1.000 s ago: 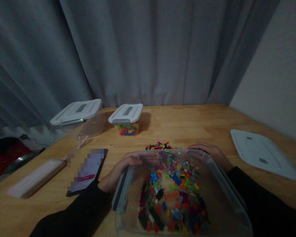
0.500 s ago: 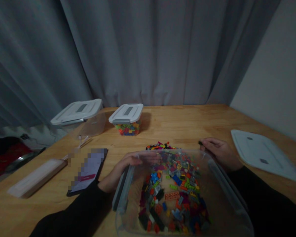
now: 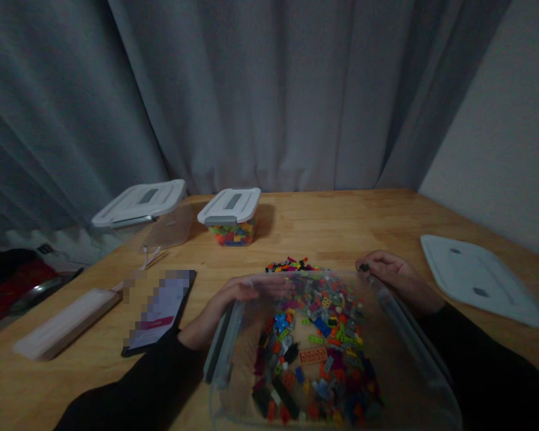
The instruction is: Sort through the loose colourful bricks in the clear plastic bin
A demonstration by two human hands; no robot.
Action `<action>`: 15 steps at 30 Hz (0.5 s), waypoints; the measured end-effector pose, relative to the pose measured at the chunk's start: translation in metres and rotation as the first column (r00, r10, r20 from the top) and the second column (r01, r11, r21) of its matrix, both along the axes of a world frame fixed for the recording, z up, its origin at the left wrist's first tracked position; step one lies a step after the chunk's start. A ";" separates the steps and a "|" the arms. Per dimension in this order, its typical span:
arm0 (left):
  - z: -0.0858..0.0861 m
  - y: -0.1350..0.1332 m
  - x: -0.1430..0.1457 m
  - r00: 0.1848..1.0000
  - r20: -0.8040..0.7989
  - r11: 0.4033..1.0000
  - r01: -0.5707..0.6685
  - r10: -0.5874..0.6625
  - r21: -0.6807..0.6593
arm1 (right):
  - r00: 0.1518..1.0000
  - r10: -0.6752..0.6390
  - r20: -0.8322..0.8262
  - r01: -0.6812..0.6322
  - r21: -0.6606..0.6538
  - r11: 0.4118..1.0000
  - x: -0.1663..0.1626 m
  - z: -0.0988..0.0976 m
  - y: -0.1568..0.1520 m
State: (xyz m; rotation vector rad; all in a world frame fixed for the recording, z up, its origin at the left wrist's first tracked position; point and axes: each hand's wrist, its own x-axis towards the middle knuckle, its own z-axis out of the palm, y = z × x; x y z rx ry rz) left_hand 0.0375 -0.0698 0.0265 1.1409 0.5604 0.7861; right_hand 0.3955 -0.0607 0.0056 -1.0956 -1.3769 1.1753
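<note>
A clear plastic bin [image 3: 399, 335] full of mixed coloured toy bricks [image 3: 317, 353] stands tilted at the table's near edge. My left hand [image 3: 215, 311] grips the bin's left side near its grey latch. Just beyond the bin's far right corner, my right hand [image 3: 393, 272] pinches a small dark brick [image 3: 363, 267] between its fingertips. A small pile of loose bricks [image 3: 290, 264] lies on the table behind the bin.
A small lidded box of bricks [image 3: 231, 218] and a larger lidded clear box [image 3: 146, 212] stand at the back left. A phone [image 3: 159, 311] and a wooden case [image 3: 65, 323] lie to the left. A white lid [image 3: 478, 278] rests on the right. Grey curtains hang behind the wooden table [image 3: 341, 221].
My right hand left the bin's far rim, lifted out to the right holding a small dark brick, then shifted slightly back to the left. The left hand stayed put.
</note>
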 end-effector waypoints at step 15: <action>-0.004 0.002 -0.002 1.000 0.009 1.000 0.023 -0.023 0.014 | 0.979 0.204 -0.021 -0.204 0.019 0.979 0.001 0.001 -0.006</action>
